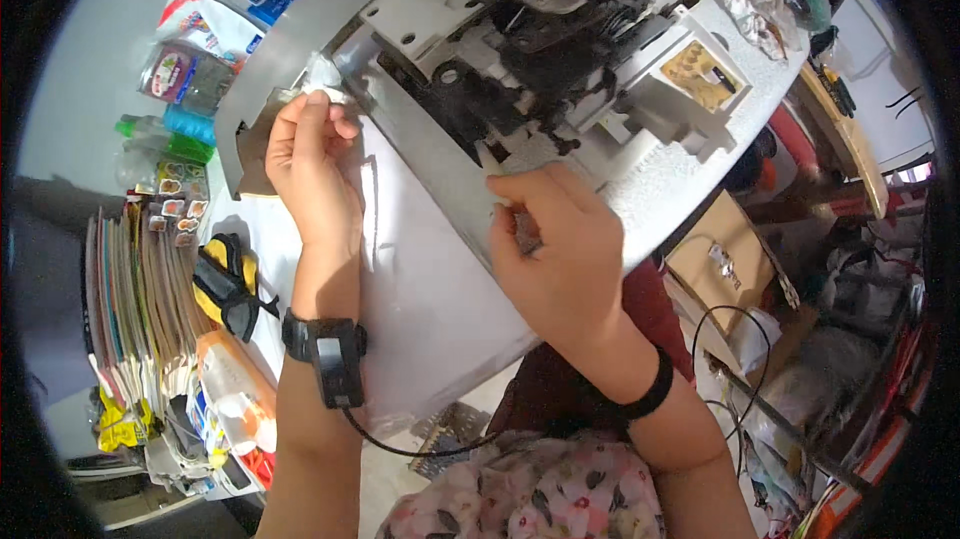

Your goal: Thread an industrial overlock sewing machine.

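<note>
An overlock-type sewing machine (420,9) stands in front of me with its covers swung open and its dark inner parts bare. My left hand (312,144) is raised at the machine's left side, thumb and fingers pinched on a small crumpled white piece (325,74), perhaps tissue or cloth. My right hand (560,249) is at the machine's front edge, below the dark mechanism (510,104). Its fingers are curled together, and what they hold, if anything, is too small to make out. At the right, a hinged light-grey cover (660,109) stands open.
Bottles and jars (190,79) line the left wall, above a row of upright magazines (140,289). A yellow and black pouch (225,284) lies on the white table (430,269). A cardboard box (725,249) and plastic bags crowd the right. A black cable (420,452) runs from my left wrist.
</note>
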### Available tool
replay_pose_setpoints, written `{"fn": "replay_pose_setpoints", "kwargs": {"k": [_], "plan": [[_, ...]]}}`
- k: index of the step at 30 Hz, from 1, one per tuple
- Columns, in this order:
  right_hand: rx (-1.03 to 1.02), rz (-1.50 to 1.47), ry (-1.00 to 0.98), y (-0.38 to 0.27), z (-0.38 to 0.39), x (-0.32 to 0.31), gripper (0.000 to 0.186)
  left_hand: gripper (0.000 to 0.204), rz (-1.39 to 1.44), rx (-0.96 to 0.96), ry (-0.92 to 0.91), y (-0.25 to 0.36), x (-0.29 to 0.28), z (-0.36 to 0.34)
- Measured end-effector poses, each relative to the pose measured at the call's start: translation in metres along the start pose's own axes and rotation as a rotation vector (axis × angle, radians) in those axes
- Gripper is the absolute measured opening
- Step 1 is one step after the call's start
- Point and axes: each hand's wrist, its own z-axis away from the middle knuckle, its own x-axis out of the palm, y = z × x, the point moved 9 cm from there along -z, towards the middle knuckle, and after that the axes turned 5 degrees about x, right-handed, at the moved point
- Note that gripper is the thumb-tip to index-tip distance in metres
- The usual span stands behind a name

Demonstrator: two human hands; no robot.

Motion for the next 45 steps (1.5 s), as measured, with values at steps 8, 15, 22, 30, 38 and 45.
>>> {"fn": "replay_pose_setpoints", "kwargs": {"k": [8,15,22,30,38,45], "plan": [[-0.202,0.012,0.004,-0.018,0.012,-0.009,0.022,0.009,-0.107,0.052,-0.046,0.001,0.004,0.004],[-0.295,0.034,0.033,-0.018,0.023,-0.030,0.021,0.007,-0.124,0.045,-0.023,0.002,0.011,0.007],[-0.274,0.000,0.023,-0.017,0.026,-0.039,0.020,0.007,-0.184,0.025,-0.010,-0.004,0.000,0.004],[-0.248,0.044,0.063,-0.012,0.024,-0.050,0.018,0.007,-0.262,0.074,0.004,-0.004,-0.002,0.002],[-0.248,0.146,0.040,-0.017,0.018,-0.041,0.017,0.006,-0.093,0.054,0.020,-0.001,0.008,0.007],[-0.372,0.314,-0.019,-0.046,0.013,-0.011,0.017,0.010,-0.166,0.116,-0.008,0.006,0.004,0.007]]}}
